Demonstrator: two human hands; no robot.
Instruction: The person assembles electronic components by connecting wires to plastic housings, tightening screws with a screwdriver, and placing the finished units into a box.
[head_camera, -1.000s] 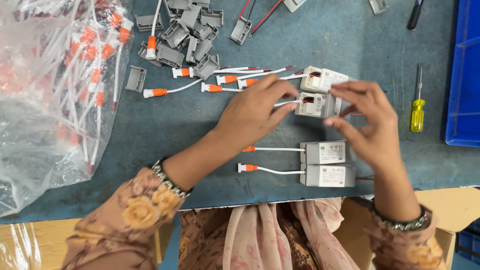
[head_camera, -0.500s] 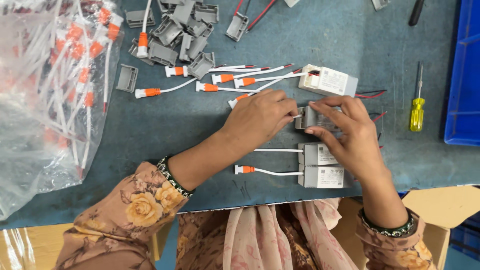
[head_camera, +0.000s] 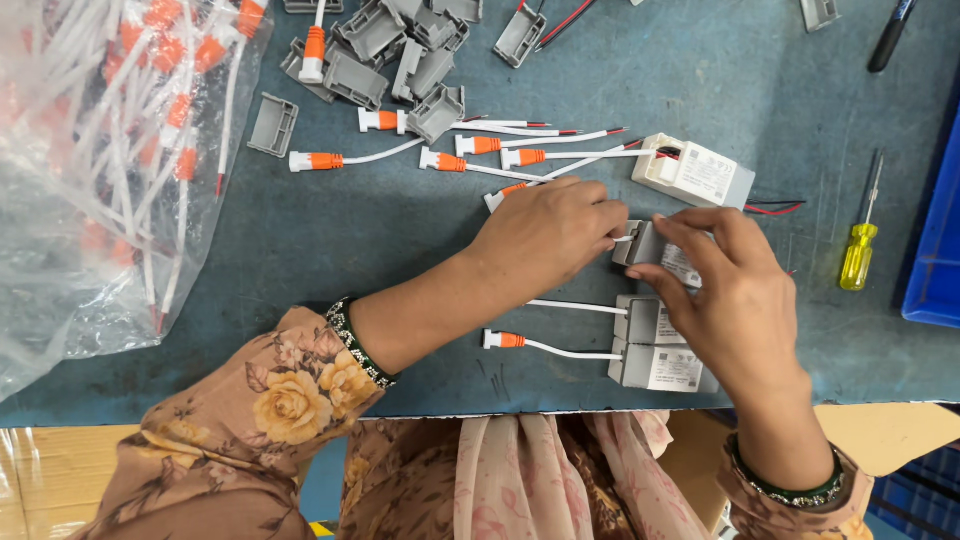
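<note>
Both hands' fingers pinch the small grey plastic driver box (head_camera: 650, 245): left hand (head_camera: 550, 230) at nine o'clock feeding the white lead straight, right hand (head_camera: 730, 290) steadying it.

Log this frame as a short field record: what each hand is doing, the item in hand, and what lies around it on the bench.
left hand: closed fingers at the left end of a small grey box, where its white lead enters
right hand: fingers gripping the same box from the right
held item: small grey box, held low over the bench
finished units: two grey boxes with leads, stacked side by side below it
open unit: white box, above
loose parts: grey covers; orange-tipped leads
tool: yellow screwdriver, right
surface: blue-grey bench
bag: clear bag of leads, left
</note>
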